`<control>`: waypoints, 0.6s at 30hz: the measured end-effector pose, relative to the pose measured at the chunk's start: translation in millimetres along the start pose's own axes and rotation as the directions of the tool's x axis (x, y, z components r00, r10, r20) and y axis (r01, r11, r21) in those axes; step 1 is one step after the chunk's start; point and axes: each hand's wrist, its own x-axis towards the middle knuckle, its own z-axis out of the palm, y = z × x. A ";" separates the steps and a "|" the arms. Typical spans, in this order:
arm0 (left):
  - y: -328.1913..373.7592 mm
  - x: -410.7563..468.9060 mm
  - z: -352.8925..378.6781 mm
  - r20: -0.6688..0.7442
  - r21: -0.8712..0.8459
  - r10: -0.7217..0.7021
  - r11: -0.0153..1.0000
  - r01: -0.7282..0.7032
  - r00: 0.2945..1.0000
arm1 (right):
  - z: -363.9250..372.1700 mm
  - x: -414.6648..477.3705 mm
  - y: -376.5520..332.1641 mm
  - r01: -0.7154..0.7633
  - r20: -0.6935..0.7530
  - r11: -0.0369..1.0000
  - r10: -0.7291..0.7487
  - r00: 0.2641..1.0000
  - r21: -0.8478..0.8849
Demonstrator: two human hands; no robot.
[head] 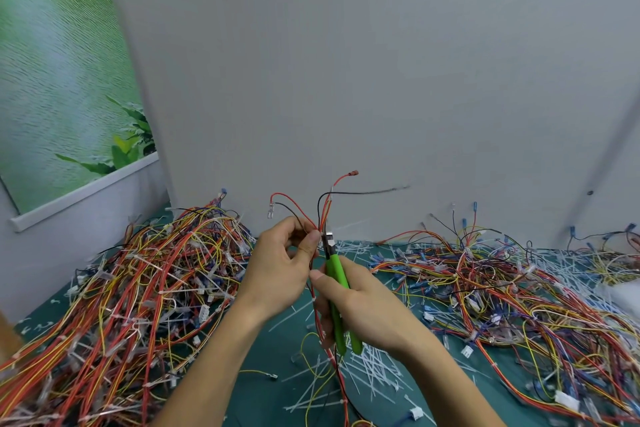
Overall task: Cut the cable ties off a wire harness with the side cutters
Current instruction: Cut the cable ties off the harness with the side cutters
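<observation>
Grey wall [346, 62], leafy poster [62, 62] at left, teal mat [263, 388], perhaps a cloth [623, 295] far right

The teal surface [263, 388] carries a tangled heap of wire harnesses [131, 288] over its left side. A second heap [519, 298] spreads across its right side, out to the right edge. Between them, cut white cable ties [374, 371] lie scattered over the middle. A loose yellow wire [259, 373] and a white connector [415, 412] lie near the front edge.

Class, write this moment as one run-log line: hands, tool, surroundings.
left hand: pinches red-and-black wire harness | right hand: grips green-handled side cutters | cutter head: at harness beside left thumb | green mat: strewn with white cut cable ties
</observation>
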 end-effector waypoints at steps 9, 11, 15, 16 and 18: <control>-2.0 0.2 0.8 0.006 -0.003 -0.016 1.000 0.016 1.000 | -8.7 0.1 1.2 0.011 0.051 0.999 -0.013 0.999 0.039; -2.6 0.1 1.5 0.006 -0.005 -0.015 1.000 0.015 1.000 | -8.1 0.0 0.5 0.006 0.055 0.999 -0.008 0.998 0.035; -3.7 0.3 2.1 0.019 0.004 -0.002 1.000 0.002 1.000 | -5.7 -0.1 0.2 0.003 0.039 0.999 -0.002 0.999 -0.033; -4.1 0.6 2.2 0.019 0.004 0.002 1.000 -0.002 1.000 | -5.3 -0.2 0.4 0.001 0.035 0.999 0.000 0.999 -0.041; -5.1 1.1 2.8 0.016 0.001 0.007 1.000 -0.007 1.000 | -4.7 0.4 0.6 -0.006 0.025 0.999 0.007 1.000 -0.046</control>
